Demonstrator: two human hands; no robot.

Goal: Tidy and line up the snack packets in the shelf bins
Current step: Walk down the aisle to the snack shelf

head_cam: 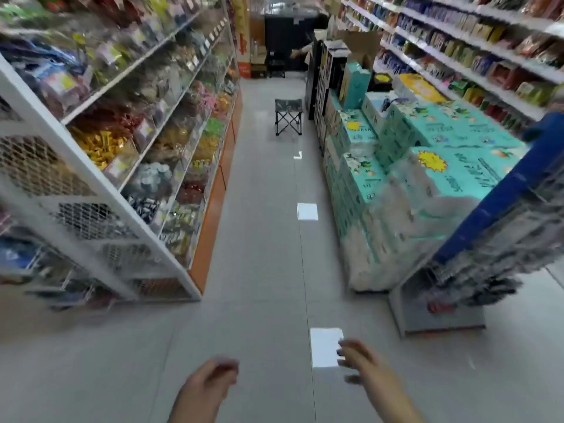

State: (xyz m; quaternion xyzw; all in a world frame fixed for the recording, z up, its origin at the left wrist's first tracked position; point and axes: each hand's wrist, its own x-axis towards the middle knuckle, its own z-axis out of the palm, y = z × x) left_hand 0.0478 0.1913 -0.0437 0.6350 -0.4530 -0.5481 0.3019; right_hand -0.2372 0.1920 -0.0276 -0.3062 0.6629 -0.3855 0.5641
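A white shelf unit [100, 184] runs down the left of the aisle, its clear bins full of snack packets: yellow ones [99, 145], silver ones [152, 177], green ones [213, 126]. My left hand [210, 381] hangs low over the floor tiles, fingers loosely curled, holding nothing. My right hand [361, 361] is beside it, blurred, fingers spread and empty. Both hands are far from the bins.
Stacked teal cartons [427, 166] fill the aisle's right side, with a blue-framed rack [494, 227] in front of them. A folding stool [288, 116] stands mid-aisle. More shelves [476, 47] line the far right. A person stands at the aisle's far end.
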